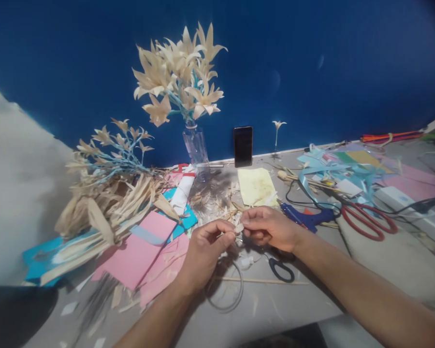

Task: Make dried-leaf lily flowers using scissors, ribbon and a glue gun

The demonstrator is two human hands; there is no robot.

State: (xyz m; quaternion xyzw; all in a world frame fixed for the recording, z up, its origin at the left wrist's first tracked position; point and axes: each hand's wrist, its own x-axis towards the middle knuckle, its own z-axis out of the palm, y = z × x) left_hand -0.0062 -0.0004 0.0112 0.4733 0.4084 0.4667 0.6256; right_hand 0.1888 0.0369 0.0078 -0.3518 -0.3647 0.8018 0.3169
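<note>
My left hand (210, 246) and my right hand (266, 228) meet over the middle of the table, fingertips almost touching. Between them is a small pale piece (239, 227), petal-like in colour, pinched by the thumb and fingers of both hands; its exact shape is too small to make out. Just past my right hand lies a blue glue gun (313, 216). Black-handled scissors (282, 269) rest below that hand, partly covered. Under my left wrist are a loop of wire (241, 290) and a thin stick (264, 281).
Dried husks (101, 212), pink paper (148, 246) and a bunch of small husk flowers (119, 145) crowd the left. A clear bottle (196, 150) holds tall flowers (181, 72) beside a propped phone (243, 146). Red-handled scissors (369, 221) and blue ribbon (322, 169) lie right.
</note>
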